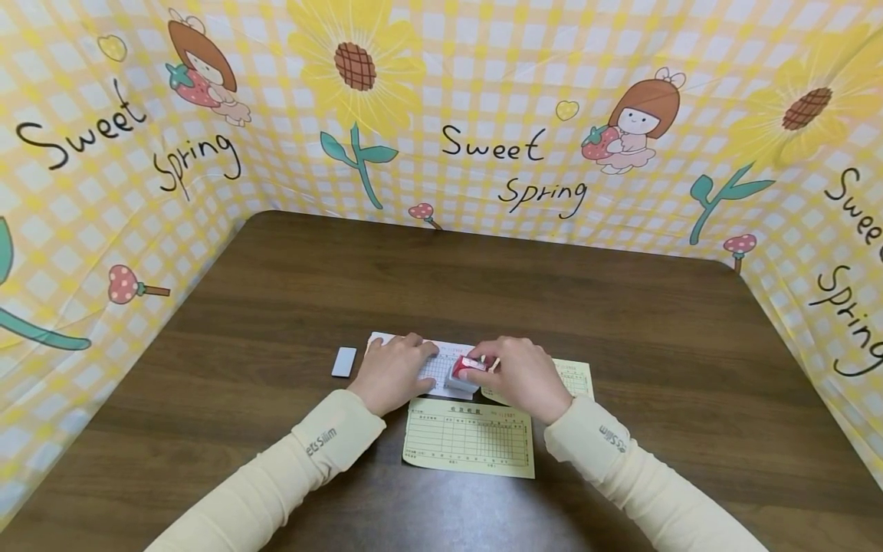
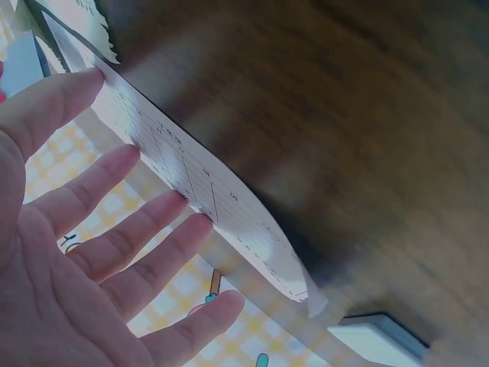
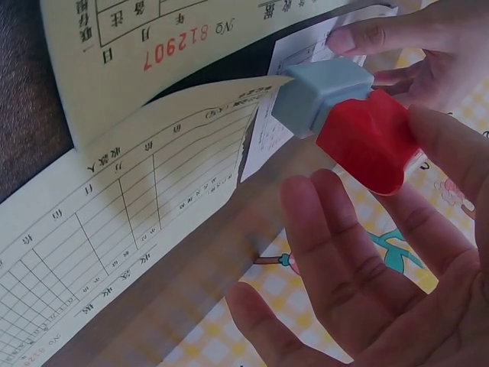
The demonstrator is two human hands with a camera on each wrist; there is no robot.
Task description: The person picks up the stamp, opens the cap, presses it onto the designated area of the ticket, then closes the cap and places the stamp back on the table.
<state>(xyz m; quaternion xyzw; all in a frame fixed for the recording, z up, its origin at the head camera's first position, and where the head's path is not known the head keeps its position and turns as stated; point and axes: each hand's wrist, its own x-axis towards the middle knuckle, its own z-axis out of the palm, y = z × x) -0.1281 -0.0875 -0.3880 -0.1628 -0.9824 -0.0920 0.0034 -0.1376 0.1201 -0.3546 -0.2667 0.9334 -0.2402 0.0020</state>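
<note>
My right hand pinches a red and grey stamp between thumb and fingers. The stamp stands over a white receipt form, at the form's right part; its underside is hidden. In the right wrist view its red top shows above the grey base. With fingers spread, my left hand rests on the left part of the white form. One yellow receipt slip lies in front of the hands. Another yellow slip lies to the right, partly under my right hand.
A small pale rectangular block lies left of the white form on the dark wooden table. Checkered cloth with flowers and printed words hangs round the back and both sides.
</note>
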